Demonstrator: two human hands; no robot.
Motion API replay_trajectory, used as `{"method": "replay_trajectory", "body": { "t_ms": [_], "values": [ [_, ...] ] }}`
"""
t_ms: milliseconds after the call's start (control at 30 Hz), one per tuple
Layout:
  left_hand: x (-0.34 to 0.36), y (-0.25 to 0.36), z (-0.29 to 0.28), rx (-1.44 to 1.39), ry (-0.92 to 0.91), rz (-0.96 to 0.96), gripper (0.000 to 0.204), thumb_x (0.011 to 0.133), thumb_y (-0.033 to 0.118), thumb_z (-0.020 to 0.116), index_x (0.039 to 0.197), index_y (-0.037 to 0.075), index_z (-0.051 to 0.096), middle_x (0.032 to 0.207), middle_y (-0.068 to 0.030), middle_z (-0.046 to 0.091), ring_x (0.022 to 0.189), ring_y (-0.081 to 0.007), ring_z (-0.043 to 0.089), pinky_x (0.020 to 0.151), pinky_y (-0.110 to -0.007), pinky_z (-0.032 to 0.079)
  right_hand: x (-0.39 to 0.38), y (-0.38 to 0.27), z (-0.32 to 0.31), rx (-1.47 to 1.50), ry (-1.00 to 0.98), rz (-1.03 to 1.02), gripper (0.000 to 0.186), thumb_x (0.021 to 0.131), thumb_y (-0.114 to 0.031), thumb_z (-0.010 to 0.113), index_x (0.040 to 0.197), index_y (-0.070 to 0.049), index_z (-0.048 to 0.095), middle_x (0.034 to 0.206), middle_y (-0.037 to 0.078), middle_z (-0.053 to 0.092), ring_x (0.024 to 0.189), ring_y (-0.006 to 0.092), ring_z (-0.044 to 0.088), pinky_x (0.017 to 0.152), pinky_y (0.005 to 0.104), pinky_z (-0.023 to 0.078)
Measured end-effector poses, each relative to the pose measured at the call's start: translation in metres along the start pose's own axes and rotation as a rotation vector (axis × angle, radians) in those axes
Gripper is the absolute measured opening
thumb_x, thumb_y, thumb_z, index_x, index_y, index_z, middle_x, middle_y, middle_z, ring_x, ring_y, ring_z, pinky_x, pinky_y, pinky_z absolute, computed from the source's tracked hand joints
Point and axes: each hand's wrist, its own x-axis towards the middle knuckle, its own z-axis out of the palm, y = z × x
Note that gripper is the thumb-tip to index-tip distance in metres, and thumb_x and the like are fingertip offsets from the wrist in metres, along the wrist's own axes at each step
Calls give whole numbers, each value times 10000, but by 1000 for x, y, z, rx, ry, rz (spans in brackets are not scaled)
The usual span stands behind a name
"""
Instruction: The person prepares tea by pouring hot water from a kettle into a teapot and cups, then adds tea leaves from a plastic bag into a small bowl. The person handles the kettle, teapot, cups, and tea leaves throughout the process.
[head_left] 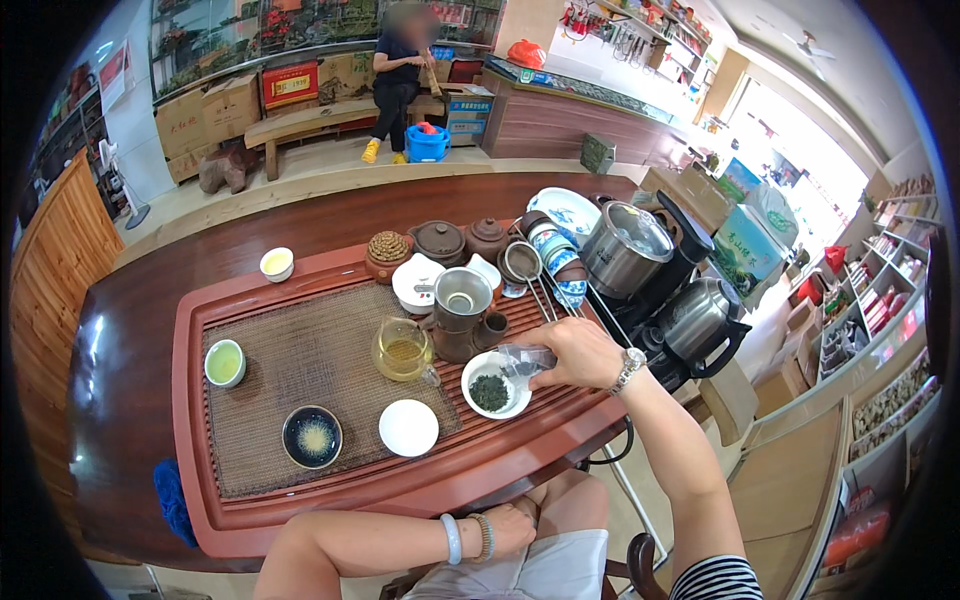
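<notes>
Shelves (868, 300) are flanking the tray (187, 400); by its right edge, the right hand (588, 353) is pinching a clear, crinkled packet (522, 361); left hand's (512, 530) grip unclear.

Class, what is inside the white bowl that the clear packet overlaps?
The white bowl holds dark green leaves. The leaves hide the bottom beneath them; the clear packet obscures part of the upper right side.

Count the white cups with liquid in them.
2: the far cup at the back edge of the tray, the left cup on its left side. Any behind the teapots would be hidden.
</notes>
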Motion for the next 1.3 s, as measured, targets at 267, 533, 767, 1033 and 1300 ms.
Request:
{"method": "replay_trajectory", "body": {
  "t_ms": [267,533,767,1033,1300],
  "values": [
    [-1,-1,3,-14,12,-5,281,792,259,738,768,-12,664,768,-203,686,780,-364,694,699,-445,560,1,-5,-3,41,-4,2,516,645,-280,850,1106,-98,709,866,162,710,825,330,680,765,405,526],
    [7,-12,10,-8,-120,55,361,866,355,674,845,-5,642,854,-223,676,848,-390,681,706,-480,549,-17,15,12,404,28,-9,585,750,-253,840,1263,-58,637,1122,139,703,969,207,681,874,344,534],
    [3,-7,-6,9,-99,-31,424,846,298,689,1145,21,570,992,-223,659,911,-404,649,810,-502,507,-69,7,47,1083,113,130,669,758,-188,856,1344,-41,568,1222,42,643,1110,127,573,1004,307,441],
    [7,21,-40,-328,691,-45,338,846,208,710,1123,51,600,976,-174,635,884,-312,643,779,-410,515,-150,-5,79,1426,496,13,703,797,-204,811,1419,-90,504,1035,43,633,993,118,580,893,278,459],
    [5,21,-59,-420,810,-21,613,837,158,755,1360,34,459,1052,-95,579,670,-149,569,627,-284,509,-188,-45,140,1510,496,163,776,784,-150,830,1452,-66,445,1128,22,631,1022,94,572,935,265,447]
  ]
}}
